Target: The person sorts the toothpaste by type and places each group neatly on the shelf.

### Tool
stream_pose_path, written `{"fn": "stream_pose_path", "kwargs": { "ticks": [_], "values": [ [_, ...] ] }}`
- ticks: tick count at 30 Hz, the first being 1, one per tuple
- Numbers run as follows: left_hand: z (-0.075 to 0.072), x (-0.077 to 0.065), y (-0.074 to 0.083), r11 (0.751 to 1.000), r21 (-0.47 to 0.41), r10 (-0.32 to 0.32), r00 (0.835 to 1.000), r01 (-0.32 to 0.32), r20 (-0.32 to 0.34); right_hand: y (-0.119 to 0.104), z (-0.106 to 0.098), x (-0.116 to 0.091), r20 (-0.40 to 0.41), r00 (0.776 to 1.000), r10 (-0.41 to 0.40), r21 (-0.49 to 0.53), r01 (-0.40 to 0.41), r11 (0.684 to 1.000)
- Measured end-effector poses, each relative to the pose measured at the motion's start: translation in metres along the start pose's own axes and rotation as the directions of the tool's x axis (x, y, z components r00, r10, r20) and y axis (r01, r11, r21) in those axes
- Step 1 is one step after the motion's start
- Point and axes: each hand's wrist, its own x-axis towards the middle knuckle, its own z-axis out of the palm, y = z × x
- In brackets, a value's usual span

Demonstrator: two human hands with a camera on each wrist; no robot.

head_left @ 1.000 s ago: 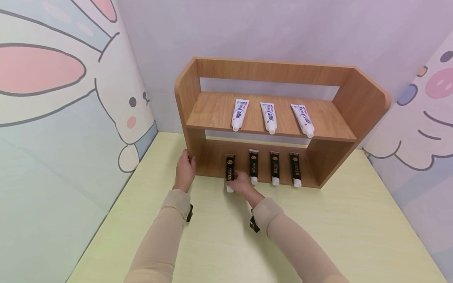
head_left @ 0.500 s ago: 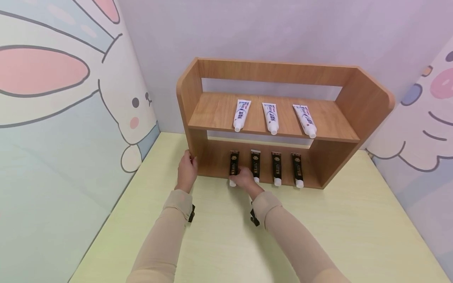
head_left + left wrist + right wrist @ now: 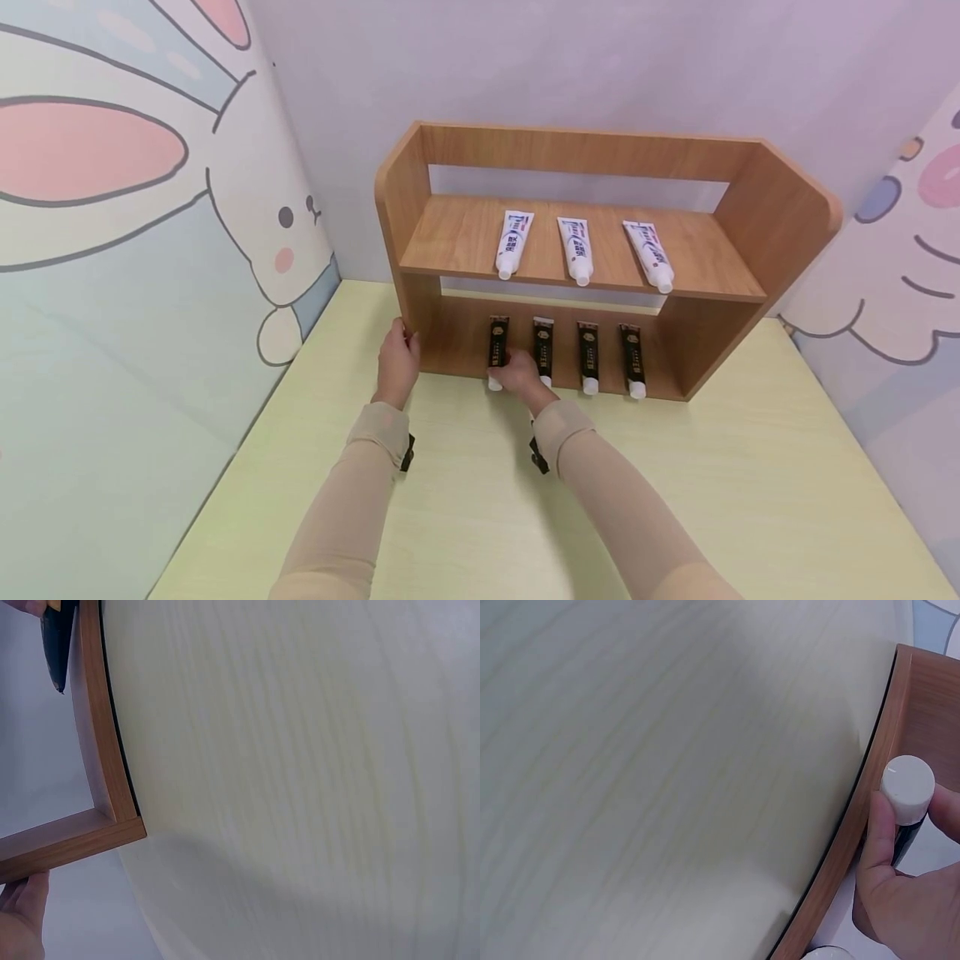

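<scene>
My right hand [image 3: 519, 372] pinches a black toothpaste tube [image 3: 498, 340] with a white cap, at the left end of the lower shelf. In the right wrist view the thumb and a finger sit on either side of the white cap [image 3: 908, 784]. The tube lies with its cap toward me, at the shelf's front edge. My left hand [image 3: 397, 364] touches the outer face of the left side panel [image 3: 71, 844] of the wooden shelf unit; none of its fingers shows on the panel's inner side.
More black tubes [image 3: 588, 354] lie in a row to the right on the lower board. White toothpaste tubes [image 3: 577, 250] lie on the upper board [image 3: 701, 254]. A pale table [image 3: 480, 508] stretches in front, with cartoon-painted walls [image 3: 127, 333] around.
The right hand has slid the left black tube further back onto the lower shelf, level with the others in its row. The left hand has stayed at the side panel.
</scene>
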Motion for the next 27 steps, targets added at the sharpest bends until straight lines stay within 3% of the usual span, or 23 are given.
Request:
{"fn": "stream_pose_path", "kwargs": {
  "ticks": [17,27],
  "values": [
    [0.0024,0.0025,0.0003,1.0,0.021,-0.001,1.0,0.001,-0.008,0.0016,0.0018,0.0067,0.001,1.0,-0.016,-0.04,0.016,0.999],
    [0.0014,0.0015,0.0011,1.0,0.005,-0.014,1.0,0.014,0.002,0.0024,0.0015,0.0067,0.053,0.998,-0.038,-0.093,0.043,0.995]
  ]
}}
